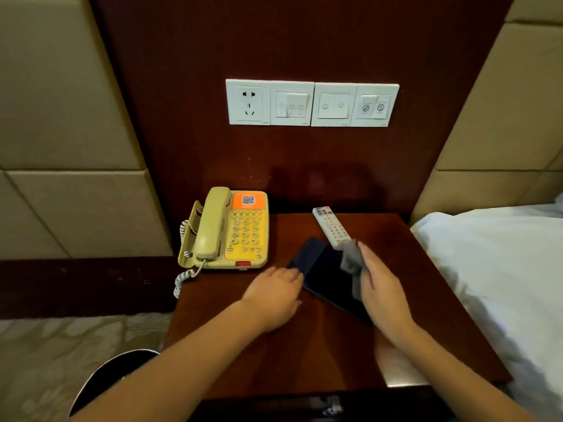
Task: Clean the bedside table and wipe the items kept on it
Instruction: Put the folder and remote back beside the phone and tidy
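Bedside table [304,360]: dark red-brown wood top, glossy, set against a wood wall panel of the same colour. Metal fitting on the table front at the near edge, too cut off to tell what it is.

On the top:
- 1 telephone [240,229], back left corner. Beige body, yellow keypad face, orange label with a QR code, red patch at its near edge. Handset [211,223] sits in its cradle on the phone's left side. Coiled cord [182,280] hangs over the table's left edge.
- 1 remote control [330,226], white-grey, many small buttons, lying flat and angled near the back edge, middle.
- 2 dark flat items in the centre: a larger black slab [329,275] lying diagonally, and a smaller dark blue one [309,252] overlapping its left side. Cannot tell what either is.
- 1 grey cloth [352,263], bunched, on the right part of the black slab, its far end touching the remote's near end.

Left hand [274,295]: palm down, fingers fairly straight, fingertips on the near end of the dark blue item, nothing gripped.
Right hand [382,287]: seen edge-on, grips the grey cloth against the slab.

Wall above: 4 white plates in a row, 1 power socket [248,102] leftmost, 3 switch plates [333,105]. White bedding [487,269] just beside the table's right edge. Beige padded panels [61,117] on both sides. Patterned carpet [76,345] left.
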Motion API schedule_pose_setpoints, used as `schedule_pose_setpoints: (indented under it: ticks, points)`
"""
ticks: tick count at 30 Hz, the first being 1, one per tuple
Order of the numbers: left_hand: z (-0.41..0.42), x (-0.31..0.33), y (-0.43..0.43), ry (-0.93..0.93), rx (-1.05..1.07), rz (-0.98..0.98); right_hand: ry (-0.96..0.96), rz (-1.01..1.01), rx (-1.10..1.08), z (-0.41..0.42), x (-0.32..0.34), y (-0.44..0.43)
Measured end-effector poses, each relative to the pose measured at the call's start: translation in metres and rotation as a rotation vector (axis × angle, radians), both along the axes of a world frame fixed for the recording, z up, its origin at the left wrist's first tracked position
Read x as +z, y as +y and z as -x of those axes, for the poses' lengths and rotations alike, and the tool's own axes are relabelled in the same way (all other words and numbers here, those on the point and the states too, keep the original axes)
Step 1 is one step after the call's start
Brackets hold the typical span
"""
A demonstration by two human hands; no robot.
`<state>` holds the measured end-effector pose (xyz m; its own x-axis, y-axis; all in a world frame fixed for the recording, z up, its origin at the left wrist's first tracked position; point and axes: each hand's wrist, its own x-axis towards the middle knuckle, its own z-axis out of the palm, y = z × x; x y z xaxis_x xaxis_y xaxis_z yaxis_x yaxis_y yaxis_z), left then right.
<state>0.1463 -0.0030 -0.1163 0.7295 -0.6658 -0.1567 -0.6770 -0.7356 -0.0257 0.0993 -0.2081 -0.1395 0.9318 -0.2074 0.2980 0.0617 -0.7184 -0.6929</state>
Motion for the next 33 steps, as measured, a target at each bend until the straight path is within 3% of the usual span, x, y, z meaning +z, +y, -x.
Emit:
schedule_pose_setpoints:
  ticks: [4,6,8,10,13,20,29,33]
  points:
    - [0.019,-0.014,-0.032,-0.001,-0.092,-0.010,-0.117,-0.068,-0.073,-0.057,0.027,0.019]
    - [0.023,-0.019,-0.041,0.025,-0.099,-0.064,-0.138,0.100,-0.086,-0.075,0.034,0.021]
    - [0.024,-0.023,-0.041,0.082,-0.087,-0.070,0.006,0.385,-0.018,-0.085,0.026,0.028]
    - [0.023,-0.026,-0.037,0.152,-0.079,-0.034,0.218,0.543,0.141,-0.091,0.008,0.037]
    - [0.018,-0.027,-0.032,0.229,-0.076,0.007,0.442,0.553,0.259,-0.096,-0.014,0.039]
    - [0.017,-0.025,-0.028,0.249,-0.072,0.028,0.348,0.578,0.600,-0.066,-0.023,0.034]
    - [0.010,-0.017,-0.032,0.312,-0.083,-0.008,0.423,0.618,0.378,-0.109,-0.011,0.029]
    - [0.012,-0.017,-0.030,0.299,-0.071,0.025,0.355,0.645,0.669,-0.082,-0.018,0.041]
